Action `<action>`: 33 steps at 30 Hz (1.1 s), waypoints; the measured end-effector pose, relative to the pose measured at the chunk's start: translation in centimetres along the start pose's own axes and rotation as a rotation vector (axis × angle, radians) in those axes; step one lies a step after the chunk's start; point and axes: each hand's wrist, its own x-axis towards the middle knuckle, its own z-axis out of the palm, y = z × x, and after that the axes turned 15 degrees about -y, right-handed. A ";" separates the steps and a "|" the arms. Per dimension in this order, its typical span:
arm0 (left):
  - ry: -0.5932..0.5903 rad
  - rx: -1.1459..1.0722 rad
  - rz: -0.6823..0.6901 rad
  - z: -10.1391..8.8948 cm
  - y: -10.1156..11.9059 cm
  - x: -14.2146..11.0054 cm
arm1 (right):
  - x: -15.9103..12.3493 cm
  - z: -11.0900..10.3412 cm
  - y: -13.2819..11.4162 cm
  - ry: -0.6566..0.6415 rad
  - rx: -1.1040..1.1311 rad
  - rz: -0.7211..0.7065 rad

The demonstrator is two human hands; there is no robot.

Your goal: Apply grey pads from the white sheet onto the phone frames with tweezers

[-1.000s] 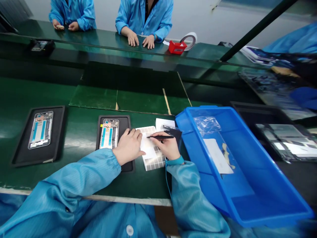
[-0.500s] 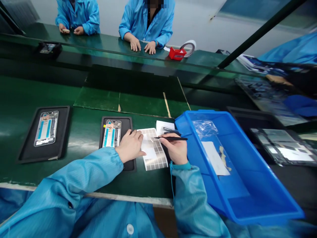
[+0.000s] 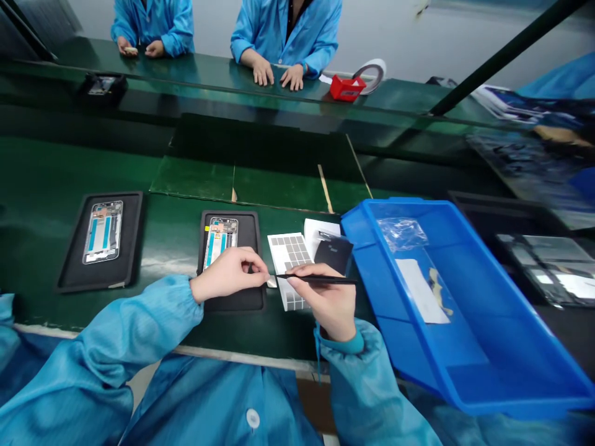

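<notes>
My right hand (image 3: 332, 303) grips a pair of black tweezers (image 3: 337, 280), their tip pointing left toward my other hand. At that tip is a small pale sticker (image 3: 272, 282), pinched by the thumb and fingertips of my left hand (image 3: 232, 274). Beneath the tweezers lies a white sheet of grey square stickers (image 3: 292, 246). Partly behind my left hand, an opened phone frame (image 3: 218, 238) with blue strips rests in a black tray (image 3: 248, 232). Beside the sheet are a white paper (image 3: 313, 229) and a dark flat piece (image 3: 335, 254).
A blue bin (image 3: 465, 248) on the right contains a clear plastic bag and paper. Another black tray (image 3: 132, 248) at left holds a second phone frame (image 3: 103, 232). Two people in blue coats sit across the bench, near a red tape dispenser (image 3: 348, 88).
My left hand has lifted off the sticker sheet and now pinches a small sticker at the tweezers' tip. My right hand has come lower, and the view has shifted slightly.
</notes>
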 end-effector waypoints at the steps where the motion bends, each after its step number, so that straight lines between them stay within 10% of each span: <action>1: -0.005 -0.014 -0.002 0.0 -0.2 -0.1 | 0.0 0.2 0.0 -0.001 0.012 0.001; 27: 0.008 0.021 -0.062 -1.3 -0.7 -1.4 | -0.5 1.7 0.3 -0.005 -0.026 0.022; 33: 0.334 0.383 -0.253 -4.8 -2.2 -3.2 | -0.4 1.6 0.6 0.055 -0.030 0.050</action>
